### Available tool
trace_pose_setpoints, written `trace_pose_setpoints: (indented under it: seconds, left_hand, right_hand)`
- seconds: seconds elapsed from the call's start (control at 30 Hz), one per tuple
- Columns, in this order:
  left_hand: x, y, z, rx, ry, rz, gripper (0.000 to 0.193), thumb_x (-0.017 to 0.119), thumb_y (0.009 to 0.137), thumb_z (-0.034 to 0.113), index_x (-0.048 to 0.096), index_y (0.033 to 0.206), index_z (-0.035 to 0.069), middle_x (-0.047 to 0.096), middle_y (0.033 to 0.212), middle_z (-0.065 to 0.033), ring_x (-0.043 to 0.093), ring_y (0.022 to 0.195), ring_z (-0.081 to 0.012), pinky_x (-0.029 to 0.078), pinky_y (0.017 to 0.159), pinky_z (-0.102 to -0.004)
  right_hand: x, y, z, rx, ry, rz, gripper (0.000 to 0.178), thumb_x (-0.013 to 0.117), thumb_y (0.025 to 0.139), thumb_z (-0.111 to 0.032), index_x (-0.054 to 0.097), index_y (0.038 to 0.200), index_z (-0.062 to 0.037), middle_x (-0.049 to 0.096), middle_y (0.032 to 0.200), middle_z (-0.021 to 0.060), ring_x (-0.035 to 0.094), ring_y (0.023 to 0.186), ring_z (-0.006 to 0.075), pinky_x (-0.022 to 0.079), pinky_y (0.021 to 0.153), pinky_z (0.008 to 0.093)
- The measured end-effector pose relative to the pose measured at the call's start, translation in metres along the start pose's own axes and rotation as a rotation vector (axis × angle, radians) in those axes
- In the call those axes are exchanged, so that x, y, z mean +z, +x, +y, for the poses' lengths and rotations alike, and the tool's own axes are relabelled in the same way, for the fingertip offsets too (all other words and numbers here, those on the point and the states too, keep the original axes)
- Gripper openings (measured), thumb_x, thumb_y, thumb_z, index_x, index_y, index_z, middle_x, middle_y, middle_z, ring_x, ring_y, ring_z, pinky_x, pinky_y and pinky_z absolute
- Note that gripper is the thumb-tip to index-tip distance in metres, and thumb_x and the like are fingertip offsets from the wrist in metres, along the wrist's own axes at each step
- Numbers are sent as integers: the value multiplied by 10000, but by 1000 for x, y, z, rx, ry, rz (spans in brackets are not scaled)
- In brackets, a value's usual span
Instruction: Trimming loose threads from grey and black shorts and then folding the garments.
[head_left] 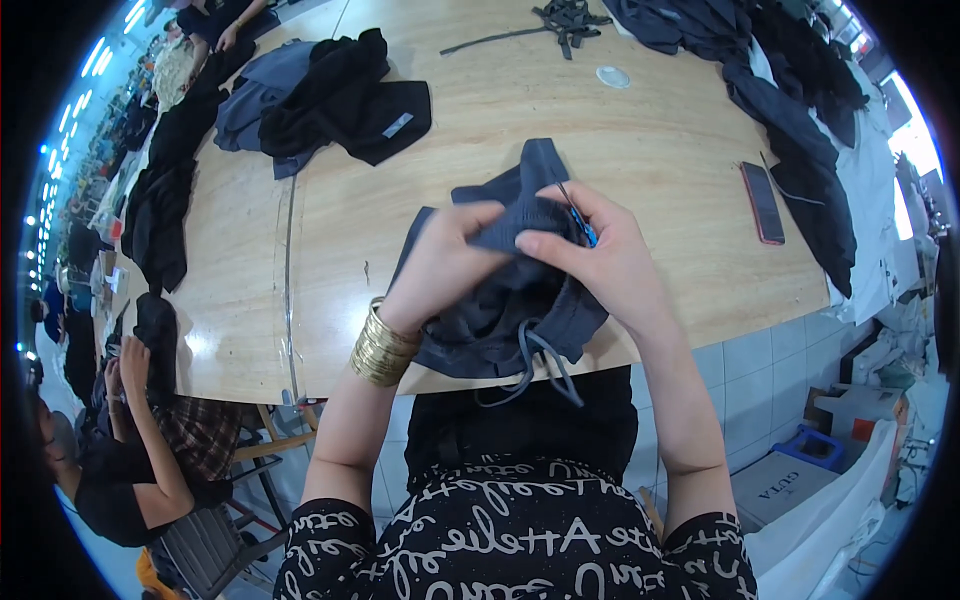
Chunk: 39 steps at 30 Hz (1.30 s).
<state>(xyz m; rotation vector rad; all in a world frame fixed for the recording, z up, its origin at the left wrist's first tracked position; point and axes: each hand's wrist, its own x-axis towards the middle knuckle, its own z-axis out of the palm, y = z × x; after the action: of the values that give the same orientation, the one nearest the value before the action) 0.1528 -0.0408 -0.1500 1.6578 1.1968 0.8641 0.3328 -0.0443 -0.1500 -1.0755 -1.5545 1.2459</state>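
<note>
White script (520, 540) covers a black shirt (470, 575); dark capitals (779, 486) mark a grey box (755, 508); a label (397, 126) on a black garment (330, 110) is illegible.

wooden table (670, 140) — grey garment (490, 340) at near edge, garment pile (340, 100), tangled strips (568, 22), pale disc (613, 76), phone (763, 203)

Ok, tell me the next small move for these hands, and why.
Probably ease the gathered band of the dark grey garment flatter between the left hand and right hand. Both hands are at the band, its fabric is bunched, and what look like blue-handled snips sit in the right hand, so a flatter edge would likely be easier to inspect.
</note>
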Motion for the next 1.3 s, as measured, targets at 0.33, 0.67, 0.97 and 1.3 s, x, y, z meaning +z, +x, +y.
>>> trace_pose_setpoints:
  seconds: [0.33, 0.67, 0.97, 1.3]
  left_hand:
    - [-38, 1, -40, -197, -1438, -31, 378, 435, 879, 210, 520, 1153, -36, 586, 1134, -184, 587, 1027, -274, 483, 904, -387]
    - [-20, -36, -80, -361, -1364, 87, 311, 456, 885, 157, 551, 1116, -28, 612, 1100, -160, 601, 992, -244, 488, 886, -357]
    - [-5, -51, -55, -227, -903, 207, 272, 517, 840, 74, 561, 1084, -40, 622, 1036, -99, 595, 928, -155, 459, 863, -280]
    - [-5, -57, -86, -109, -67, 81, 540, 729, 715, 123, 480, 1190, 55, 595, 963, -55, 540, 919, -154, 421, 841, -295]
  right_hand:
    - [-71, 2, 37, 201, -67, 203, 294, 596, 698, 23, 598, 987, -32, 642, 829, 71, 617, 740, 147, 484, 675, 260]
    - [-69, -26, 22, 265, 975, -4, 138, 573, 809, -44, 594, 941, -11, 624, 785, 22, 616, 687, 64, 474, 568, 174]
    - [-58, -22, 35, 478, 786, 212, 277, 594, 817, -136, 608, 1021, 50, 665, 899, 118, 645, 771, 178, 509, 731, 281]
    - [-34, -33, 64, -106, -480, 397, 259, 722, 714, -78, 618, 944, -22, 570, 783, 68, 550, 727, 157, 449, 676, 267]
